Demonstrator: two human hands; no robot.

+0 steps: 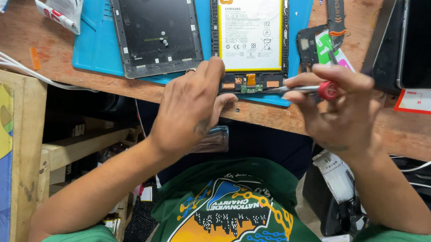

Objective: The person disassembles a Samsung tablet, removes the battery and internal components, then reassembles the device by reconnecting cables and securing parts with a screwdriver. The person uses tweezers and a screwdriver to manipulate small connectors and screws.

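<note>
head view: right hand (340, 109) grip pinches screwdriver (310, 89), tip on opened tablet (250, 35); left hand (190, 105) steadies edge.

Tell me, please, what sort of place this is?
Probably an electronics repair bench: an opened tablet lies on a blue mat, its back cover beside it, and the right hand holds a screwdriver.

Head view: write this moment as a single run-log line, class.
left hand: steadies opened tablet at its lower edge | right hand: holds red-capped screwdriver, tip at bottom board | removed back cover: lies left, on blue mat
</note>
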